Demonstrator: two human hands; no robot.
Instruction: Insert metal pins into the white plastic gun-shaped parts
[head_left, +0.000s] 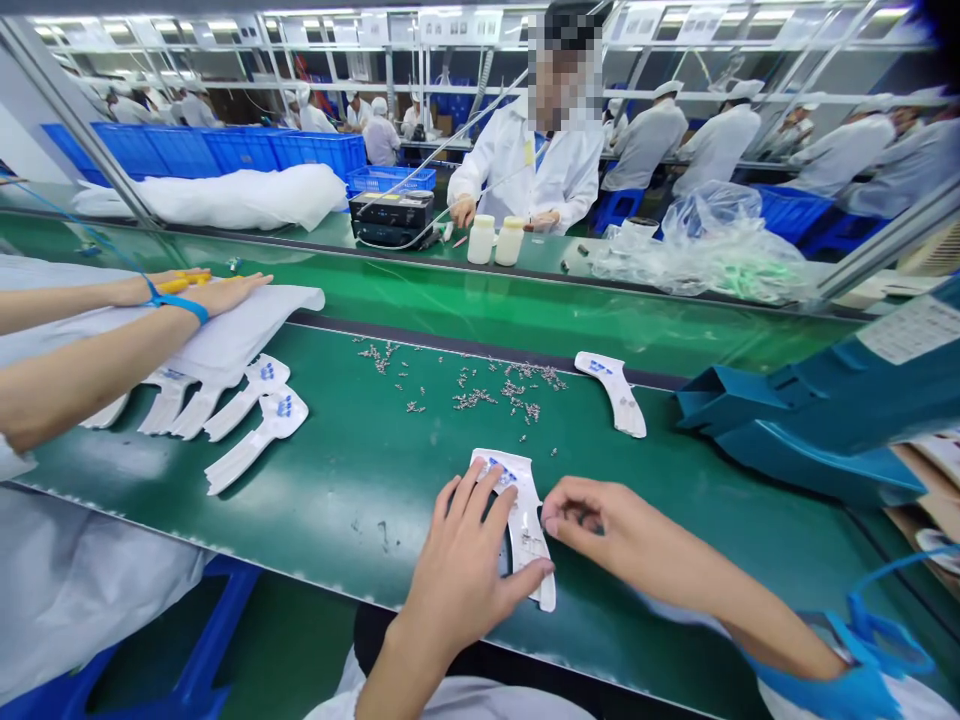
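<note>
My left hand [469,555] lies flat with fingers spread on a white plastic handle-shaped shell [523,515] near the front edge of the green mat [352,470]. My right hand [592,520] pinches its fingertips together over the shell's middle, holding something too small to name, perhaps a screw. Several tiny metal screws [487,390] are scattered on the mat beyond the shell. Another white shell [615,390] lies to the right of the screws.
A co-worker's forearms [112,340] reach in from the left over a row of white shells [247,410]. A teal bin [825,410] sits at right. A person in a white coat works across the green belt, by two white bottles [495,240] and clear plastic bags [712,250].
</note>
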